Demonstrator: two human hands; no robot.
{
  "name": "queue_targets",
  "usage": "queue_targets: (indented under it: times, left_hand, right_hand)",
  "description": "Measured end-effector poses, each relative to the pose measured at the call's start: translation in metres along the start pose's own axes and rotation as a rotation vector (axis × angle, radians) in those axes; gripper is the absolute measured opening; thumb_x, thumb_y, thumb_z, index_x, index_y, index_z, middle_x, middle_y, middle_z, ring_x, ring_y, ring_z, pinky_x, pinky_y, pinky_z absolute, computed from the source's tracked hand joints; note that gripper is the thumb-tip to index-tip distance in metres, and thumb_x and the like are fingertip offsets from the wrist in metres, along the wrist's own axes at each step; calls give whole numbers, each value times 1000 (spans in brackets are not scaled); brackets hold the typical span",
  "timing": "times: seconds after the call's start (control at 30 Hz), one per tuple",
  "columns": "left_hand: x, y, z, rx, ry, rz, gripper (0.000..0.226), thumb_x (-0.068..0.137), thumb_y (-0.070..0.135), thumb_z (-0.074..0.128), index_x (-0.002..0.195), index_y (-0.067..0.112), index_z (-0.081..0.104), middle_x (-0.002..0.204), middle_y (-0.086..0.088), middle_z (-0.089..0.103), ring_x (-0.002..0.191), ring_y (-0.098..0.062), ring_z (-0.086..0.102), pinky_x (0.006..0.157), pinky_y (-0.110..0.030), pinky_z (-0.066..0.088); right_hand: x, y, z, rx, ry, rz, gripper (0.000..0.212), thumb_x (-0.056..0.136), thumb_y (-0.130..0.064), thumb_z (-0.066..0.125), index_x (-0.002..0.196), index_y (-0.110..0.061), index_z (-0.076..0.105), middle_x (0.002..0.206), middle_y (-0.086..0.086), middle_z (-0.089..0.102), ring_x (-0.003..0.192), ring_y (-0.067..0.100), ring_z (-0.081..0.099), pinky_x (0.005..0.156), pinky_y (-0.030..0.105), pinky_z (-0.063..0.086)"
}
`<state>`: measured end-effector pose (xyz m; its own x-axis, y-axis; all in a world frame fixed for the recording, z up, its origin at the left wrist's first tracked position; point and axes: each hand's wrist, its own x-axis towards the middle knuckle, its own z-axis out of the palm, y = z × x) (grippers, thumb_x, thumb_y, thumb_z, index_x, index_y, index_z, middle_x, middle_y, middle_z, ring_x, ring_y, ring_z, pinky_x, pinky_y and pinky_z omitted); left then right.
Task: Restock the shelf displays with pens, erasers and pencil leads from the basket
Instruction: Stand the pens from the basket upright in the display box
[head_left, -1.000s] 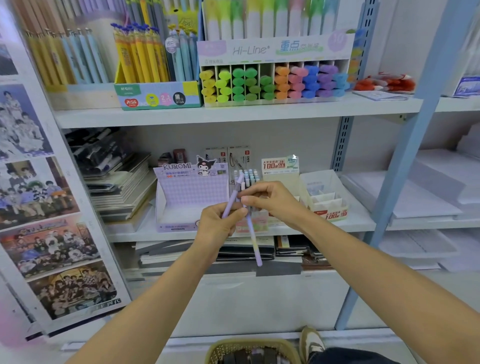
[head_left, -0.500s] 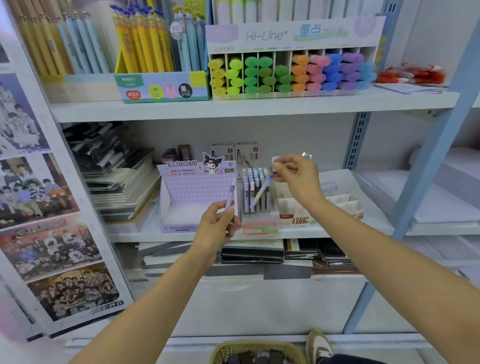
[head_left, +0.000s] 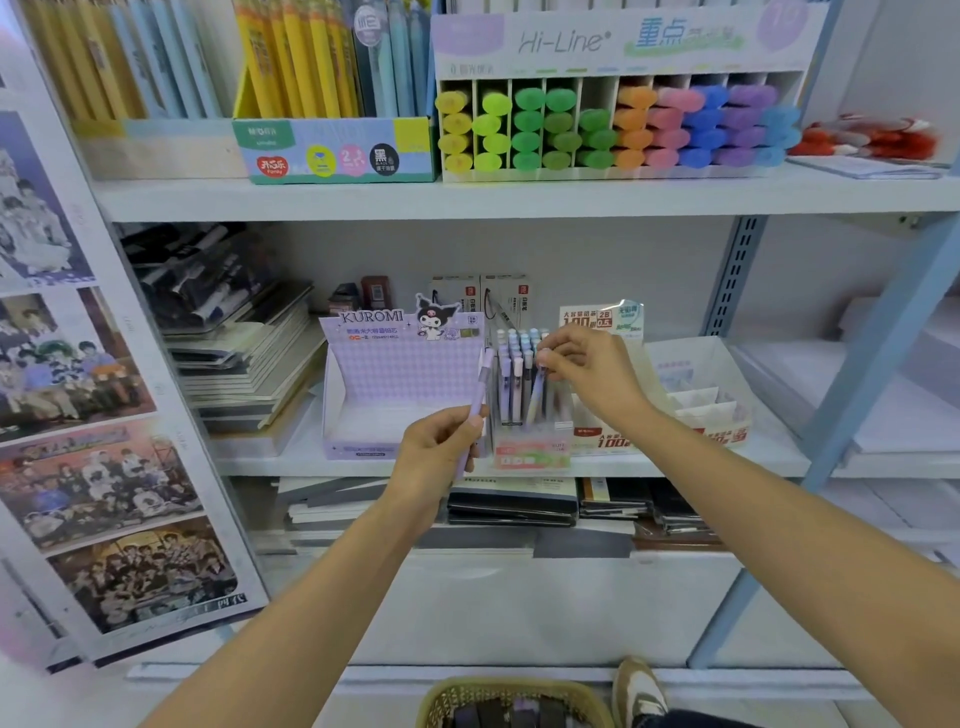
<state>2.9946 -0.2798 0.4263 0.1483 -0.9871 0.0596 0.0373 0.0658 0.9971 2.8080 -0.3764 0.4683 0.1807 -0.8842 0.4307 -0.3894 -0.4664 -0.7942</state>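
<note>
At the bottom edge, closest in, sits the woven basket (head_left: 514, 701) with dark packets inside, and a shoe (head_left: 636, 691) just to its right. Both bare forearms reach up from there to the middle shelf (head_left: 769, 452).

The left hand (head_left: 436, 452) is nearer and lower. Its fingers are curled round the lower half of a lilac pen (head_left: 480, 400). The pen's long axis is close to upright, its upper end leaning slightly right and standing in front of the gap between the Kuromi box (head_left: 400, 384) and the clear pen display (head_left: 530, 441).

The right hand (head_left: 592, 369) is a little farther and higher, over the display. Thumb and forefinger pinch the top of a pastel pen (head_left: 537, 400). This pen slants, top up and to the right, lower end pointing down into the display among the upright pens already standing there; whether its tip touches the bottom cannot be told.

Just right of the display stands a white lead box (head_left: 696, 395) with dividers. A stack of notebooks (head_left: 244, 364) lies at the shelf's left end.

On the shelf above, farthest off, are a box of yellow and blue pens (head_left: 332, 150) and the Hi-Line highlighter display (head_left: 613, 124).
</note>
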Motion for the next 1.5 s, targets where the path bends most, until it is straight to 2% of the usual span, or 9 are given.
queue_targets:
  times: [0.17,0.43,0.57,0.67,0.8,0.93,1.03,1.17,1.5]
  left_hand:
    - [2,-1,-1,-89,10,-7,16,93,12,60,108,10,67,78,-4,70,68,-12,64,65,-22,56]
    - [0,2,-2,-108,-25,-9,14,95,11,58,107,8,65,83,-2,76,75,-16,71,66,-20,56]
    - [-2,6,6,-78,-33,10,17,95,9,58,109,3,65,86,-7,75,75,-17,71,67,-21,56]
    - [-6,8,17,-45,-53,29,18,94,8,59,110,0,65,91,-13,74,79,-20,71,68,-23,57]
    - [-11,9,30,46,-89,98,15,93,8,60,106,3,65,91,-14,72,83,-22,70,73,-26,58]
    - [-12,3,30,479,-27,292,25,95,18,60,120,17,60,118,2,64,107,-13,61,87,-23,51]
    - [-8,-5,25,950,-134,466,61,96,26,57,151,22,29,153,14,26,142,-6,23,112,-26,25]
    - [-1,-21,24,1397,-262,469,80,97,34,51,155,18,-2,163,3,-4,149,-14,-8,120,-33,7]
    - [2,-34,23,1441,-209,549,82,94,30,54,155,18,1,163,2,2,149,-16,-7,118,-33,13]
  right_hand:
    - [1,1,4,-81,5,-14,17,87,-15,70,101,-15,61,88,3,70,82,12,66,76,22,54]
    - [0,2,10,-267,39,-72,14,84,-15,73,98,-12,72,96,4,61,79,15,56,81,32,51]
    - [-11,-17,2,78,48,0,20,91,-22,65,109,-17,68,103,-1,66,89,11,61,72,16,49]
    - [-25,-29,0,361,-134,112,24,93,-18,61,116,-11,65,103,6,71,87,17,69,69,22,56]
    - [-39,-30,-4,381,-228,118,19,95,-11,57,110,-3,66,93,9,71,78,16,68,73,28,58]
    - [-37,-27,-20,377,-18,80,12,96,-9,54,103,-3,63,92,12,71,79,15,71,73,26,59]
    - [-30,-21,-33,320,165,18,12,96,-9,54,102,-2,62,94,15,70,85,19,71,77,29,59]
    - [-29,-8,-30,193,110,-2,10,96,-9,55,102,-8,63,93,8,70,89,20,70,80,31,59]
    - [-24,19,-4,-64,-18,-74,14,97,-15,56,104,-8,65,96,9,71,90,17,69,82,39,59]
